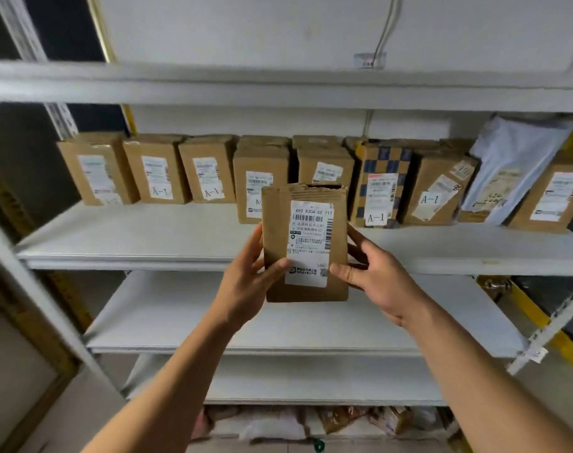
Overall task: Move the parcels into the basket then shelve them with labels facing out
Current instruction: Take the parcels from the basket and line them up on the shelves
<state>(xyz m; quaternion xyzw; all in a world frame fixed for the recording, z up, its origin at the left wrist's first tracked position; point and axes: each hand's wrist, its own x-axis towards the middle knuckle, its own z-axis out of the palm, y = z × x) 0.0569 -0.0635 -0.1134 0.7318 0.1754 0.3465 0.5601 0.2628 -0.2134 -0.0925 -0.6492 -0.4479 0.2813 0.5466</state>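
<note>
Hands (314,286) raised, gripping parcel (306,243) upright, label facing camera

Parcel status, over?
Both hands, left and right, hold brown parcel upright, label facing camera. Shelf row behind full. Nothing blocking.

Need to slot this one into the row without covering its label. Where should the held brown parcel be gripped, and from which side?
Grip the held parcel by its two narrow side edges, low down, one hand from each side, as the left hand and right hand roughly do. It is flat and upright, with the white label filling most of the front, so both thumbs, now on the label's lower corners, are probably better moved off it.
</note>
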